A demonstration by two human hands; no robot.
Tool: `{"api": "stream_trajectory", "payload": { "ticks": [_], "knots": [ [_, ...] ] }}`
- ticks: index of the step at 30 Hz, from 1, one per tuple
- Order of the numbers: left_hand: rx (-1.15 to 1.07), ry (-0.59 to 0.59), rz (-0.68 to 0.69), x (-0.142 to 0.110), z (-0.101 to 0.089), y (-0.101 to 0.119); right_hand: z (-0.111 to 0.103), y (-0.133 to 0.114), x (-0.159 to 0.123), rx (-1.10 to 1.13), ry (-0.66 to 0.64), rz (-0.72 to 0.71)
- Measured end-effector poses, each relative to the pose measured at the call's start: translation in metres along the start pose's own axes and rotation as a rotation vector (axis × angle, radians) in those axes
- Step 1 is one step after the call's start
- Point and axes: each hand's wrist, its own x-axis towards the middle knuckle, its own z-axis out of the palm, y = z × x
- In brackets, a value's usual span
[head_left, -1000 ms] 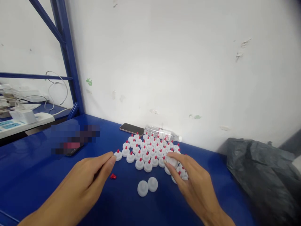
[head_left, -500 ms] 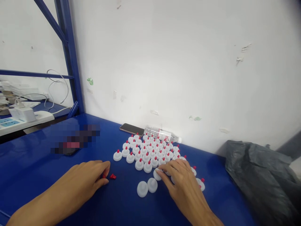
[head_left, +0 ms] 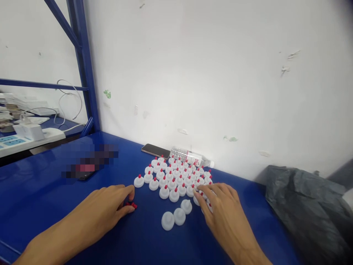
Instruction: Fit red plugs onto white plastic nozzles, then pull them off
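Note:
Several white caps with red tips [head_left: 176, 176] stand in rows on the blue table [head_left: 41, 184]. Three plain white caps without tips [head_left: 177, 215] sit in front of them. My left hand [head_left: 106, 208] lies on the table with its fingertips pinched around small red tips [head_left: 131, 204]. My right hand [head_left: 220, 209] rests palm down over the right end of the rows, fingers spread on the capped pieces there.
A phone [head_left: 155, 150] and a lying water bottle [head_left: 191, 157] sit against the white wall. A dark plastic bag [head_left: 306, 206] fills the right side. A blurred dark object [head_left: 88, 165] lies at the left, with a power strip [head_left: 30, 138] behind the blue frame.
My left hand drew back from the leftmost cap and closed on the red tips. My right hand set a third plain white cap beside the two in front, then returned to the rows.

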Motion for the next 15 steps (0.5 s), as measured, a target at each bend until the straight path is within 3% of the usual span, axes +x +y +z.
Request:
{"api": "stream_trajectory", "payload": {
  "ticks": [3, 6, 9, 12, 15],
  "knots": [
    [0.006, 0.038, -0.006, -0.003, -0.005, -0.002, 0.006, 0.001, -0.004, -0.049, -0.084, -0.043],
    [0.006, 0.084, -0.015, -0.005, -0.009, -0.01, 0.013, 0.0, -0.007, -0.065, -0.078, -0.103],
    [-0.009, 0.119, -0.026, -0.006, -0.013, -0.014, 0.014, -0.002, -0.005, -0.035, 0.005, -0.091],
    [-0.04, 0.14, 0.0, -0.007, -0.012, -0.01, 0.01, -0.005, -0.002, -0.005, 0.17, -0.094],
    [-0.103, 0.17, 0.1, -0.008, -0.004, 0.001, 0.003, -0.012, -0.001, -0.002, 0.248, -0.204]
  ]
}}
